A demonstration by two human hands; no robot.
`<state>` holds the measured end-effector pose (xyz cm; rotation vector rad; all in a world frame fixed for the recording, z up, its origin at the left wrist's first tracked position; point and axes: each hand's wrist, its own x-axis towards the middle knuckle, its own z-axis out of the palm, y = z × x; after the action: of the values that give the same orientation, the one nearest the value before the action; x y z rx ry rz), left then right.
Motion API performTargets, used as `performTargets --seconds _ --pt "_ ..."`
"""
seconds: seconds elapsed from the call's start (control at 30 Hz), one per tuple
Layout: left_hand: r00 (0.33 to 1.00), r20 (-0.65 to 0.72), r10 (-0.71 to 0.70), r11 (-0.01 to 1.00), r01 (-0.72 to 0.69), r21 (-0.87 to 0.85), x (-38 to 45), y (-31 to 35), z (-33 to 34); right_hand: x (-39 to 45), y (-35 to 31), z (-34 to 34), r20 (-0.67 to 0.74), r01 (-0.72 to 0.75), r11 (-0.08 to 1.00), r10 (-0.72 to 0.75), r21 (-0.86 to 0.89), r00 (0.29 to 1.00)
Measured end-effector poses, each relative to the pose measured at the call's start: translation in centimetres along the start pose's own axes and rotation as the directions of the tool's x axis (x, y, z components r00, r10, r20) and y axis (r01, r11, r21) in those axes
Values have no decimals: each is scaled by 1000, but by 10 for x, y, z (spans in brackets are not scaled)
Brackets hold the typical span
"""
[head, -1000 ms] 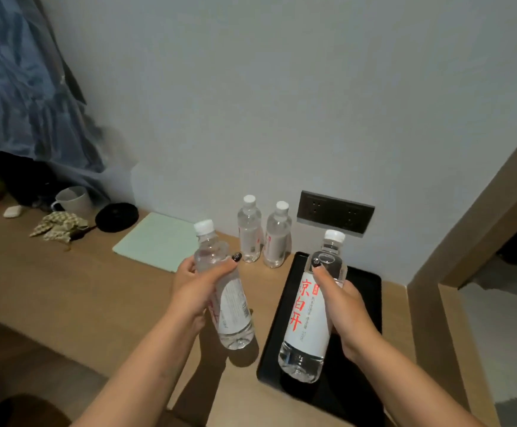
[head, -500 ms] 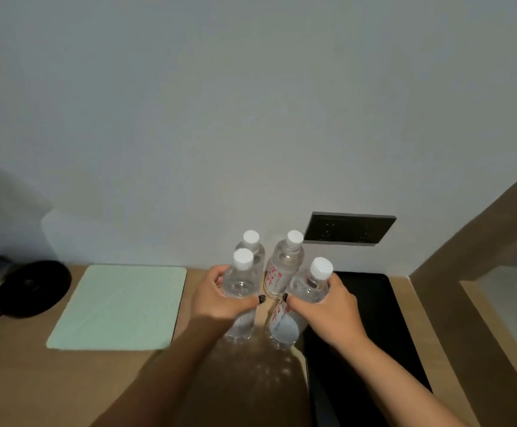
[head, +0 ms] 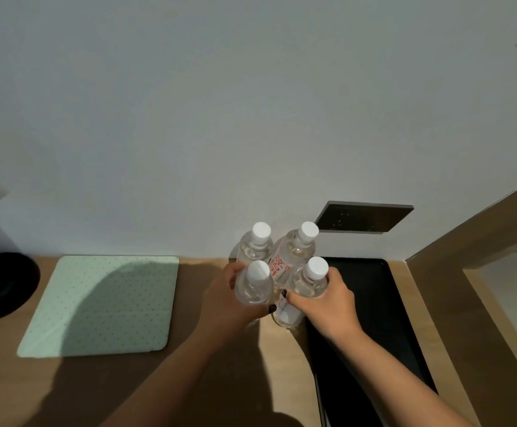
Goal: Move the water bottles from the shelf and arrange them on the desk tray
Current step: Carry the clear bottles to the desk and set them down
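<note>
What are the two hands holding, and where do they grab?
Left hand grips the front-left bottle round its body; right hand grips the front-right bottle likewise.

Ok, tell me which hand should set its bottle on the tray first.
Right. The right hand holds the front right bottle directly beside the black tray, touching its left edge. The left hand and its bottle sit farther left over bare desk.

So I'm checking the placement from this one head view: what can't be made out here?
- Bases of the front bottles: the left hand and right hand cover them, so contact with the desk is unclear.
- Bases of the two rear bottles: hidden behind the front ones.
- Black tray: near end cut off by the bottom edge.
- Label text: too small.
</note>
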<state>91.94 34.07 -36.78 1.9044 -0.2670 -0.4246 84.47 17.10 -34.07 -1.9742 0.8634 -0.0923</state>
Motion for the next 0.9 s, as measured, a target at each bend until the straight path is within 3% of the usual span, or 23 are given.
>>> performTargets --seconds 0.43,0.7,0.9 --pt "1000 13 -1 999 2 -39 -11 3 9 -8 8 8 38 -3 1000 3 17 999" --pt "996 75 39 997 -45 71 -16 9 7 -4 7 6 142 16 1000 -14 -11 990" --pt "999 46 15 993 -20 118 -23 15 12 -6 5 0 191 31 999 -24 -36 981"
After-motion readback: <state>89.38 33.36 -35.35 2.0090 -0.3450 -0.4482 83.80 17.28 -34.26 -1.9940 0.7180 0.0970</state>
